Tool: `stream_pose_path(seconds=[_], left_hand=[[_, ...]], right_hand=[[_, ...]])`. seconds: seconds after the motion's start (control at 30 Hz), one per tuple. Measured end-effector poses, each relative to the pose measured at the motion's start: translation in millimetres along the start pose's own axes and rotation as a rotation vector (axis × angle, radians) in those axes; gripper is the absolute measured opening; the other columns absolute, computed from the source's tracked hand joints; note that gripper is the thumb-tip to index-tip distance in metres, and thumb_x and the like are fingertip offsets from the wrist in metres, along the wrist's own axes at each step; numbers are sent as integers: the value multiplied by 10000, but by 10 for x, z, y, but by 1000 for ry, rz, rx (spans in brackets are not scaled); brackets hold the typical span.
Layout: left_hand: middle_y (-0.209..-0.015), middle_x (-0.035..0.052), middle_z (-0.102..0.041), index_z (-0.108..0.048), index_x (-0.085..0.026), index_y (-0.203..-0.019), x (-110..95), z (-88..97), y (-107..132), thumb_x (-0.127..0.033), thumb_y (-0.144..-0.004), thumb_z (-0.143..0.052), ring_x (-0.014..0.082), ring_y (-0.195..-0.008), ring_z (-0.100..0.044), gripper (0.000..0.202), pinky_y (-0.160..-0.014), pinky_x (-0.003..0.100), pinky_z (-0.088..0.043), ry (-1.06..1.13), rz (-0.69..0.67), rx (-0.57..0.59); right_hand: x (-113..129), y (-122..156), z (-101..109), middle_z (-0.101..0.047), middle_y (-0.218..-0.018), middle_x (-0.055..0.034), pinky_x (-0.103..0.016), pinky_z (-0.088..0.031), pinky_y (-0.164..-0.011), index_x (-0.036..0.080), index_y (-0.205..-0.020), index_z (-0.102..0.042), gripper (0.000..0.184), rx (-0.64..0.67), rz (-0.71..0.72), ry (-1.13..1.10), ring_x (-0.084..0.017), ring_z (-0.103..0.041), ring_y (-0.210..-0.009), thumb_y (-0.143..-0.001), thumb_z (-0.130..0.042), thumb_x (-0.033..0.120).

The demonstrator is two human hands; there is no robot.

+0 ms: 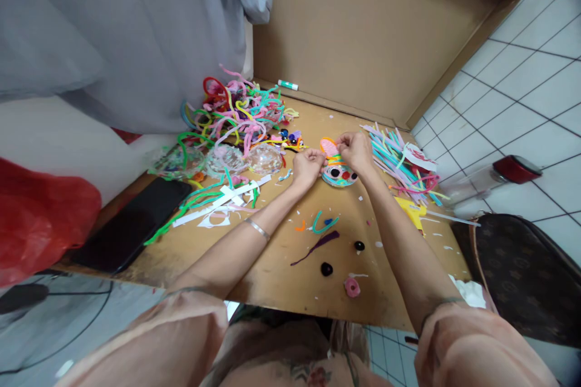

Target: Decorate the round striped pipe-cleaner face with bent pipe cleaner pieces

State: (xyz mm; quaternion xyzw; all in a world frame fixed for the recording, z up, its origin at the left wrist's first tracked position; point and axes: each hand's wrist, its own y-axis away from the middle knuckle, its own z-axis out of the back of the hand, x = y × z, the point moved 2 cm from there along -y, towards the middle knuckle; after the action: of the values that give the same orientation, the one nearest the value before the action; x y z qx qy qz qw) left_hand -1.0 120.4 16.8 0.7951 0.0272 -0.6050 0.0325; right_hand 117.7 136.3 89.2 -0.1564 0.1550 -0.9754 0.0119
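Right grip (357,150), pinched nearly closed, holds the orange-rimmed pink oval (328,147).

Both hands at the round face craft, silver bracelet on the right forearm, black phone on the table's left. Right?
Bracelet's wrong: in the head view, the silver bracelet is on the left forearm. Left hand and right hand at the round face craft, black phone on the table's left: correct.

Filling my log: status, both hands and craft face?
Left hand at edge of craft face. Right hand at pink-and-orange oval. Purple strip clear of both hands.
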Motion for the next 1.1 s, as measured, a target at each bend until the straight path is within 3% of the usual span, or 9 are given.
stream_pose_path(seconds=[0.47, 0.83, 1.1], left_hand=[[-562, -33, -591, -586, -168, -701, 98, 13, -70, -157, -773, -624, 97, -519, -533, 82, -549, 194, -415, -119, -200, -27], [-567, -33, -581, -582, -165, -717, 119, 23, -63, -185, -762, -619, 94, -524, -526, 61, -550, 195, -414, -58, -200, -29], [-553, -32, -582, -596, -159, -717, 121, 30, -70, -193, -753, -610, 81, -502, -509, 51, -520, 182, -397, -31, -194, -37]], right_hand=[[2, -10, -8, -748, -825, -78, -297, -422, -681, 187, -862, -746, 275, 24, 27, 50, -217, -651, -779, -772, -505, 88], [18, -14, -35, -768, -894, -108, -302, -452, -688, 184, -867, -743, 306, 23, 26, 102, -251, -684, -879, -768, -476, 70], [28, -41, -69, -762, -899, -81, -283, -454, -706, 188, -883, -741, 277, 55, -1, 83, -231, -669, -890, -780, -499, 101]])
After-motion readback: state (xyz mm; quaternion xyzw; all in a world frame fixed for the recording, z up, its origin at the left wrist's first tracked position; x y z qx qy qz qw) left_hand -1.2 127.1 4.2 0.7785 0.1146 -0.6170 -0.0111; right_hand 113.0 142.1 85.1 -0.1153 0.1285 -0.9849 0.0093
